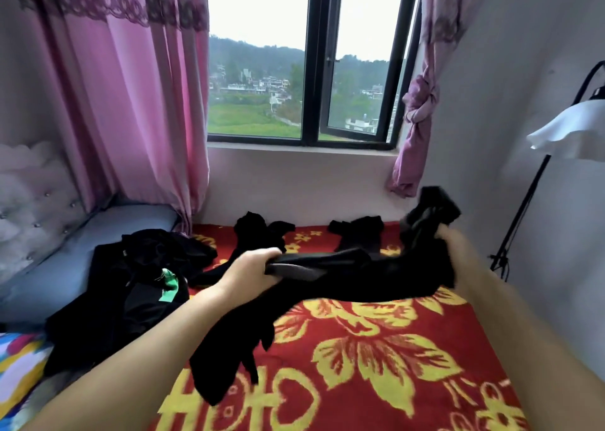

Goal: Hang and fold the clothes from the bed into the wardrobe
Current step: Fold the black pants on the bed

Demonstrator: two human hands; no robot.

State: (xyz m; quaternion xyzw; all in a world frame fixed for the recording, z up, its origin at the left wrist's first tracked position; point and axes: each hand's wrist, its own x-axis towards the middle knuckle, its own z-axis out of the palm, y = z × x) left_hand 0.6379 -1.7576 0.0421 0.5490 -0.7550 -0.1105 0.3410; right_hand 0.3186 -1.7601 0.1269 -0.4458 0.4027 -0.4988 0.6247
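Note:
A long black garment (347,283) stretches across the bed between my two hands, one end drooping toward me. My left hand (248,272) grips it at the middle of the bed. My right hand (450,244) grips the other bunched end at the right, raised a little. A heap of black clothes (131,286) with a green tag lies at the left of the bed. Two smaller black pieces (258,231) (358,231) lie near the wall under the window. The wardrobe is out of view.
The bed carries a red blanket with yellow flowers (376,348). A grey pillow (75,260) and padded headboard (29,208) sit at the left. Pink curtains (131,87) flank the window (314,60). A black floor lamp with white shade (569,129) stands at the right.

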